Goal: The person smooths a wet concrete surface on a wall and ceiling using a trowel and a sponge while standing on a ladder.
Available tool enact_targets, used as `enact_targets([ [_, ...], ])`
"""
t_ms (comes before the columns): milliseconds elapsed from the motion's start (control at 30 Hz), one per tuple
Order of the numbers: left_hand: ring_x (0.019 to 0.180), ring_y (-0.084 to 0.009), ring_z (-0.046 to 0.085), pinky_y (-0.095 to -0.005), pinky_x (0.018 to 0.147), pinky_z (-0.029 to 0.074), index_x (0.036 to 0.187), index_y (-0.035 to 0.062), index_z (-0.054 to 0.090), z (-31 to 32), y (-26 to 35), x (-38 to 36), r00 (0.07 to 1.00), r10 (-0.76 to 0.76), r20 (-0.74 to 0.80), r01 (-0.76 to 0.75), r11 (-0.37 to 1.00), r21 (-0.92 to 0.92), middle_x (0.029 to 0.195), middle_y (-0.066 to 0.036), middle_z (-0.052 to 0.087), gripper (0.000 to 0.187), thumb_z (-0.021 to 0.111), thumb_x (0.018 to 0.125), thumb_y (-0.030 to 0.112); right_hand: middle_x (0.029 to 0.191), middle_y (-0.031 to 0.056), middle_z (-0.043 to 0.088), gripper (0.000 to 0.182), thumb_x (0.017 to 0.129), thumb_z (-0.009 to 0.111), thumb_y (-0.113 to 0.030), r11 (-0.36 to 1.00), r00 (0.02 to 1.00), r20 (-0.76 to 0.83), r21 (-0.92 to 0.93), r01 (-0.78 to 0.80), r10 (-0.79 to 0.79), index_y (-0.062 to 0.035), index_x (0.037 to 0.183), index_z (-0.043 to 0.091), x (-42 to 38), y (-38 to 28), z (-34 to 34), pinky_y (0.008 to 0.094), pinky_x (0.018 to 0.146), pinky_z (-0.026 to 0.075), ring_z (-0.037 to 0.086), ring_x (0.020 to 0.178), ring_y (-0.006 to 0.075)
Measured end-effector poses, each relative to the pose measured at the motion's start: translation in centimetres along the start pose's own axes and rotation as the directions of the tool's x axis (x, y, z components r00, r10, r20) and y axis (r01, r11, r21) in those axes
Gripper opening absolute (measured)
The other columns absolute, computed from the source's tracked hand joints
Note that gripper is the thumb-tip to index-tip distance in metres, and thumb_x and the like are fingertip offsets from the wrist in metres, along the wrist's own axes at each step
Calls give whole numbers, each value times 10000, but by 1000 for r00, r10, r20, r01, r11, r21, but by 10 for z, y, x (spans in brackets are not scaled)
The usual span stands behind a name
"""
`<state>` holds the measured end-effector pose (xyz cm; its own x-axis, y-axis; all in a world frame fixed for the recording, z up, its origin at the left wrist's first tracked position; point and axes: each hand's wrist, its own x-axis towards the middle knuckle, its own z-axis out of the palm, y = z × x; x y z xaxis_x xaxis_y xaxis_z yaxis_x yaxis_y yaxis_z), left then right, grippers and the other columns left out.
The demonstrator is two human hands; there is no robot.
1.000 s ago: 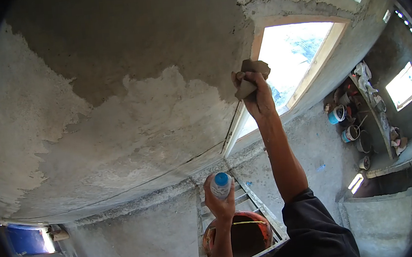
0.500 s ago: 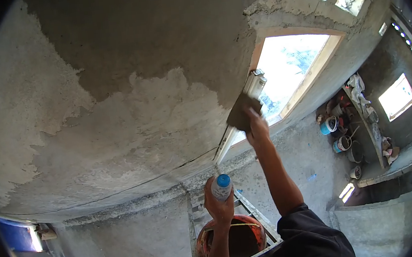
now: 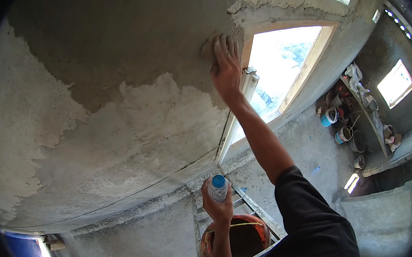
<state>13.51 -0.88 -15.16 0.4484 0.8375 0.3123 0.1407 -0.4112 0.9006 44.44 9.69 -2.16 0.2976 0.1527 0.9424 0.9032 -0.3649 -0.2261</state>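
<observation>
My left hand (image 3: pixel 217 207) is wrapped round a clear plastic bottle (image 3: pixel 218 191) with a blue cap, held upright above an orange-red bucket (image 3: pixel 244 239). Higher up, my right hand (image 3: pixel 227 69) presses a grey-brown pad (image 3: pixel 207 49) flat against the wall, beside the window frame's left edge. The pad blends in with the dark, damp-looking plaster (image 3: pixel 122 32) and lies partly under my fingers. Below the dark plaster, the wall has a paler, rough patch (image 3: pixel 160 113) with a ragged border.
The bucket stands by a ladder-like frame (image 3: pixel 259 212). A bright window opening (image 3: pixel 284 61) has a wooden frame, with a pale rail (image 3: pixel 239 110) at its left. Buckets (image 3: pixel 344 134) and a plank (image 3: pixel 365 113) with rags are at the right. A blue panel (image 3: pixel 24 249) shows lower left.
My right hand has moved up and left with the pad, from over the rail to the dark plaster. My left hand still holds the bottle. The view has shifted slightly.
</observation>
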Motion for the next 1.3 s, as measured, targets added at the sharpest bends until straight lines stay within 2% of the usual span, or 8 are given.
enact_targets([
  [233, 942, -296, 627, -390, 844, 498, 1198, 32, 504, -1, -2, 2, 1000, -18, -1, 18, 1000, -8, 1062, -155, 609, 550, 804, 745, 118, 1331, 205, 547, 567, 721, 481, 135, 909, 943, -141, 342, -240, 302, 24, 1269, 569, 22, -5, -22, 406, 1087, 382, 479, 1292, 340],
  [467, 989, -351, 629, -421, 869, 499, 1184, 29, 500, 1, -2, 3, 997, -68, 28, 68, 998, -11, 1086, -179, 614, 546, 809, 742, 111, 1348, 217, 520, 615, 728, 448, 155, 994, 995, -99, 110, -20, 31, 14, 1323, 516, 11, -4, 2, 438, 1104, 365, 420, 1324, 343],
  [667, 993, -342, 627, -419, 874, 497, 1184, 29, 500, -1, -5, -1, 998, -59, 36, 60, 998, -17, 1096, -175, 610, 540, 806, 748, 117, 1407, 236, 453, 646, 690, 464, 130, 929, 974, -177, 363, -70, 142, 42, 1330, 485, 34, 3, -14, 453, 1135, 307, 380, 1342, 401],
  [900, 996, -348, 626, -426, 880, 496, 1185, 29, 497, 0, -4, 2, 998, -57, 32, 56, 998, 23, 1097, -176, 607, 545, 807, 750, 136, 1362, 211, 511, 584, 756, 425, 121, 980, 992, -128, 197, 3, 22, -15, 1312, 544, 12, -7, -1, 420, 1093, 372, 455, 1299, 354],
  [967, 995, -349, 626, -426, 880, 496, 1187, 29, 496, 0, -4, -2, 998, -54, 27, 54, 998, 16, 1096, -176, 607, 547, 807, 750, 139, 1366, 210, 511, 572, 776, 421, 113, 972, 991, 98, 210, -106, 87, -31, 1314, 551, -14, -9, -10, 404, 1083, 376, 472, 1291, 350],
  [1100, 995, -348, 625, -424, 881, 495, 1185, 29, 495, 0, 0, 0, 993, -104, 57, 105, 994, -14, 1097, -174, 607, 549, 809, 748, 138, 1365, 211, 512, 548, 796, 417, 110, 788, 903, 33, 475, -391, 429, -30, 1305, 562, 20, -18, -28, 390, 1076, 381, 471, 1294, 346],
  [1167, 997, -347, 624, -424, 881, 495, 1185, 29, 495, -1, 1, -2, 993, -102, 57, 102, 995, -10, 1097, -172, 607, 549, 809, 748, 138, 1360, 207, 520, 527, 809, 410, 109, 914, 956, -174, 373, -160, 238, -18, 1295, 568, 49, -13, -21, 377, 1065, 388, 485, 1286, 333],
  [1300, 1005, -346, 618, -425, 881, 494, 1187, 33, 497, 0, -5, 0, 993, -107, 47, 107, 994, -11, 1101, -173, 602, 548, 808, 748, 141, 1343, 189, 544, 512, 808, 412, 109, 980, 985, -171, 196, 7, 27, 11, 1286, 567, 26, -13, 9, 357, 1059, 392, 521, 1256, 315],
])
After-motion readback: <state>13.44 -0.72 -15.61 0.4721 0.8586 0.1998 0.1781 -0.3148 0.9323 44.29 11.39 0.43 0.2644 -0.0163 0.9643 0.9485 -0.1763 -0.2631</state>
